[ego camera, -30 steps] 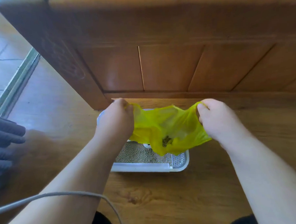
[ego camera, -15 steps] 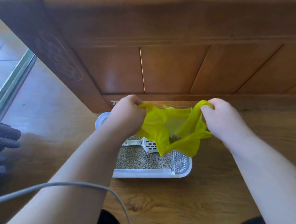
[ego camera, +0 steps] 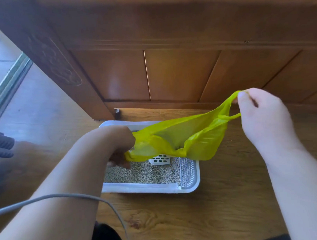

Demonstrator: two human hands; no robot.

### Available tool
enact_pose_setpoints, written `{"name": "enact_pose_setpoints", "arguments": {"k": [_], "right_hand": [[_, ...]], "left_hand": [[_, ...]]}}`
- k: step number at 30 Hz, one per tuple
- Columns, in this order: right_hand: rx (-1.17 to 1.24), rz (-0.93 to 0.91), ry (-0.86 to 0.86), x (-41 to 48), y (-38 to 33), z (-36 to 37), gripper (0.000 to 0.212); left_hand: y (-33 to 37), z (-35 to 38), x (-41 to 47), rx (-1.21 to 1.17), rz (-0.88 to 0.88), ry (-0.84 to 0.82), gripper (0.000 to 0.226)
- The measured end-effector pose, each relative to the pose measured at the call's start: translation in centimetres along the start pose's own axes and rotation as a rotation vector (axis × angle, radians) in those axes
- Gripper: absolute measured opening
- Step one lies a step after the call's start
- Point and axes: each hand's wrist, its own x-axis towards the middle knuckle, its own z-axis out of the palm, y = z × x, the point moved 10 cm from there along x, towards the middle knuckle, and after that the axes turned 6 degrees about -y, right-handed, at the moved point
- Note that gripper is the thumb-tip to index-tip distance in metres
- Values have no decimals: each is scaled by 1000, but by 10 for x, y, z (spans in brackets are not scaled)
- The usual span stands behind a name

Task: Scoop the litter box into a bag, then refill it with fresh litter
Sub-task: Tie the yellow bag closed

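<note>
Thin yellow plastic bag stretched between both hands above a white rectangular plastic litter box on the wooden floor. The left hand, fingers curled, grips the bag's lower edge just over the beige granular litter. The right hand, held higher, pinches a handle loop. A white slotted plastic scoop lies in the litter beneath the bag.

Right hand farther right, bag tauter
</note>
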Motion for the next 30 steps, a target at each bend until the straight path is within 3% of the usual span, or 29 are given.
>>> {"name": "enact_pose_setpoints", "arguments": {"k": [2,5,7,11,15,19,21,25,30], "right_hand": [[23,-24,7,-1,0,-3,31],[233,-72,-181,-1,-3,20,24],[325,-132,-375,-6,-13,39,23],[266,-192,-708,-27,-27,68,27],[198,-278,-859,-49,-46,79,25],[460,-255,-808,-48,-54,74,23],[487,-253,-624,-36,-49,57,20],[272,-319,-270,-22,-42,24,21],[348,-216,-384,-24,-36,51,20]], "left_hand": [[11,9,3,-238,47,-107,28],[47,-29,-4,-714,388,95,17],[65,-40,-16,-962,586,94,22],[100,-27,-28,-1023,803,2,22],[134,7,-37,-926,877,-141,24],[152,35,-48,-669,920,-136,28],[158,47,-54,-630,927,-212,30],[165,58,-63,-519,970,-318,31],[160,51,-72,-500,1010,-256,24]]}}
